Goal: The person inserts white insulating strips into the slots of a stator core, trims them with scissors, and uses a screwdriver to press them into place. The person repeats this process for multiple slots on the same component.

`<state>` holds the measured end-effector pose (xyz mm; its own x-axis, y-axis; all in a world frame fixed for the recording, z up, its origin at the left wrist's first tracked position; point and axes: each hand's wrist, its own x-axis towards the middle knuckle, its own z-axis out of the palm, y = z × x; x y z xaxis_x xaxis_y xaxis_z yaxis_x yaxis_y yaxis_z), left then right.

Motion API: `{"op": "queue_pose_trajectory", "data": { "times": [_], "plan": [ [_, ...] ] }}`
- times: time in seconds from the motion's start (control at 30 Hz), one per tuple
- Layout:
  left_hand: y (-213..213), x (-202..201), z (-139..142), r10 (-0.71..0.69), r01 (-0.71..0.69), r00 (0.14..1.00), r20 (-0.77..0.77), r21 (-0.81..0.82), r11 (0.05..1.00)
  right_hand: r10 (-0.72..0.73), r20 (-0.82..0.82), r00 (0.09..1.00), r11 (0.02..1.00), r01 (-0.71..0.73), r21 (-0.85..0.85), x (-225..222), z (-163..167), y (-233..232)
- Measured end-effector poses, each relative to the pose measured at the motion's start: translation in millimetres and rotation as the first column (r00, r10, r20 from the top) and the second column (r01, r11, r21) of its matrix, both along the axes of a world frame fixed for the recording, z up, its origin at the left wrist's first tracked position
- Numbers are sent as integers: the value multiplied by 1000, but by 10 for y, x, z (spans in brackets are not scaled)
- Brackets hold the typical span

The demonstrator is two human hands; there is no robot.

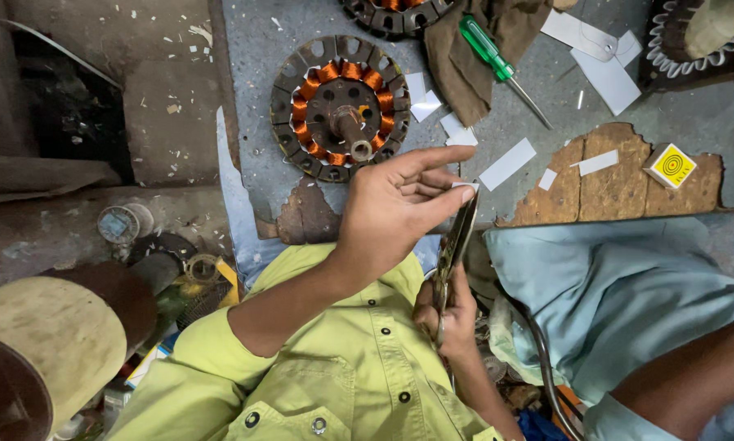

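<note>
My left hand (395, 208) is raised over the bench and pinches a small white paper strip (466, 186) between thumb and fingertips. Below it, my right hand (455, 317) grips the handles of metal scissors (457, 237), whose blades point up at the strip and touch it. Both arms come out of yellow-green shirt sleeves. Just beyond my left hand lies a round motor stator (338, 106) with copper windings and a central shaft.
Cut white paper strips (507, 163) are scattered on the grey bench. A green-handled screwdriver (488, 49) lies on a brown cloth (465, 69), and a small yellow box (670, 166) sits at the right. Another person in a light blue shirt (620, 302) sits at the right.
</note>
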<state>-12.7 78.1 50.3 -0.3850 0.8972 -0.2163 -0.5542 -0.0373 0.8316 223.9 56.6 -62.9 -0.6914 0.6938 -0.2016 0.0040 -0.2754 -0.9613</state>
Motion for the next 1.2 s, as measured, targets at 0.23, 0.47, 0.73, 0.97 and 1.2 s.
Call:
{"op": "queue_pose_trajectory", "data": {
  "times": [0.23,0.47,0.73,0.97,1.2],
  "plan": [
    [-39,-7,-8,0,0,999,37,9,1000,-64,19,998,987,66,-143,9,93,-56],
    [-122,-136,42,-85,87,870,-486,-18,996,-405,515,756,744,-56,666,-192,1073,980],
    [-370,-32,-112,-184,149,975,-121,-250,957,-381,639,669,765,-161,624,-478,1570,1956],
    [-589,-183,-573,-27,19,999,-37,-200,980,-279,293,915,658,-40,752,-524,1474,1342],
    [-712,-6,-436,33,-76,916,-399,-91,993,-93,-96,991,891,126,437,-765,1138,751]
  ]
}}
